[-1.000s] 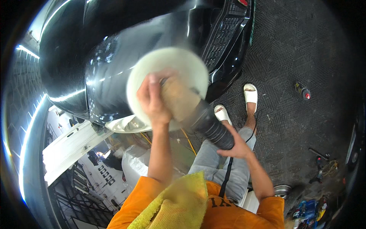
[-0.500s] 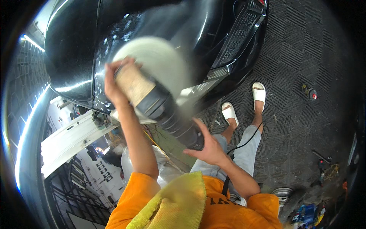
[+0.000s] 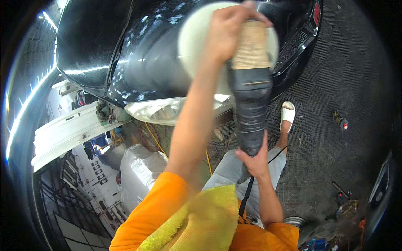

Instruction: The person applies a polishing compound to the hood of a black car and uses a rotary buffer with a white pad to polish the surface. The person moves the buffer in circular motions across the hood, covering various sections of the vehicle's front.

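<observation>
A black car polisher [image 3: 251, 98] with tan tape around its head spans the middle of the view. My left hand [image 3: 228, 31] grips the taped head from above, and my right hand [image 3: 254, 162] is wrapped round the rear end of the body. Its pale round pad [image 3: 193, 42] lies against the black car fender [image 3: 153, 56], beside the grille. White smears of compound dot the fender. Below it sits a clear headlight [image 3: 161, 112], partly behind my left forearm. A black cord [image 3: 247, 196] runs from the polisher's rear past my legs. A yellow-green towel [image 3: 201, 221] hangs at my chest.
A white panel [image 3: 69, 134] and a silver plastic-wrapped object [image 3: 140, 169] stand on the left. Yellow and red hoses [image 3: 155, 138] trail on the floor. On the dark mat lie a small bottle [image 3: 340, 120], a wheel rim [image 3: 295, 221] and loose tools [image 3: 345, 201].
The polisher has moved to the right across the bodywork and swung from slanted to nearly upright in view. Both hands have kept their hold. More of the fender and headlight shows.
</observation>
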Action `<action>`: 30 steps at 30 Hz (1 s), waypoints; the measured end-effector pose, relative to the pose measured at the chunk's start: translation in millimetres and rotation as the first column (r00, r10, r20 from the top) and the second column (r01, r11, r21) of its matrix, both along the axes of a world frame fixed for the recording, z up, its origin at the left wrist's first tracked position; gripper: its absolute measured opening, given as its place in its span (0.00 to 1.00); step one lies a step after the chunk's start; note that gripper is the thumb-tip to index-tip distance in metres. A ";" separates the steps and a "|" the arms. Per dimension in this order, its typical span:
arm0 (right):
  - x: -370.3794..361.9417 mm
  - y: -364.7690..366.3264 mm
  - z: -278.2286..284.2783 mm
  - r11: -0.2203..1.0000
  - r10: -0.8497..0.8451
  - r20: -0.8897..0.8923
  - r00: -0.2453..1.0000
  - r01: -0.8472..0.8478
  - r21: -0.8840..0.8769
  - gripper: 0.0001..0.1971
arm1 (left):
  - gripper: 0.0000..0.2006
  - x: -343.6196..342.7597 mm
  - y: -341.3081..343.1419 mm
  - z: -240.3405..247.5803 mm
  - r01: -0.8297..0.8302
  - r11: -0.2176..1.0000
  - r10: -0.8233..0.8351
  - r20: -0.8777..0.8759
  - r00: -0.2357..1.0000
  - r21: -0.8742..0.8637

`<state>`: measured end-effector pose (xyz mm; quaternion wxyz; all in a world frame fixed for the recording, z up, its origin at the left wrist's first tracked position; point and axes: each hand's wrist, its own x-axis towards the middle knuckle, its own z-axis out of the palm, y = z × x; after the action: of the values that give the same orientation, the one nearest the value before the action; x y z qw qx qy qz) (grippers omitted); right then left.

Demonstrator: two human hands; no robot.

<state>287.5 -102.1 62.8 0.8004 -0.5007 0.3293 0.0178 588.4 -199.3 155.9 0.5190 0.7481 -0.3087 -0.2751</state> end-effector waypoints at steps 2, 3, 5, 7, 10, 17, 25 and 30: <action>9.8 17.4 15.3 0.980 0.080 0.080 0.994 -0.064 -0.188 0.53 | 0.26 10.2 49.6 20.3 -0.107 0.993 0.107 -0.003 0.994 -0.043; 19.8 21.6 30.2 0.974 0.085 0.150 0.985 -0.051 -0.223 0.54 | 0.26 18.1 72.6 30.5 -0.120 0.991 0.118 -0.031 0.992 -0.058; 32.4 37.2 45.6 0.985 0.124 0.250 0.960 -0.088 -0.151 0.53 | 0.22 39.8 129.5 35.1 -0.288 0.952 0.283 -0.064 0.957 -0.100; 39.6 52.6 53.1 0.979 0.165 0.318 0.934 -0.194 0.061 0.51 | 0.22 39.1 172.6 51.1 -0.396 0.903 0.389 -0.073 0.918 -0.169; 50.0 64.8 64.7 0.918 0.309 0.389 0.868 -0.380 0.117 0.48 | 0.23 51.1 249.8 71.9 -0.567 0.803 0.559 -0.100 0.823 -0.183; 63.2 90.6 67.5 0.895 0.418 0.437 0.797 -0.444 -0.045 0.42 | 0.22 55.0 324.0 82.4 -0.571 0.766 0.530 -0.214 0.821 -0.295; 60.8 45.6 67.1 0.947 0.313 0.438 0.843 -0.313 -0.073 0.39 | 0.24 59.5 240.4 70.6 -0.552 0.796 0.537 -0.130 0.833 -0.247; 58.1 10.1 61.0 0.970 0.244 0.417 0.876 -0.221 -0.103 0.38 | 0.25 66.5 154.3 63.2 -0.423 0.881 0.411 -0.100 0.906 -0.212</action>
<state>345.6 -92.0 123.8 0.8316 -0.5490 0.0841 -0.0048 654.8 -45.0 219.1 0.6564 0.7247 -0.1567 -0.1392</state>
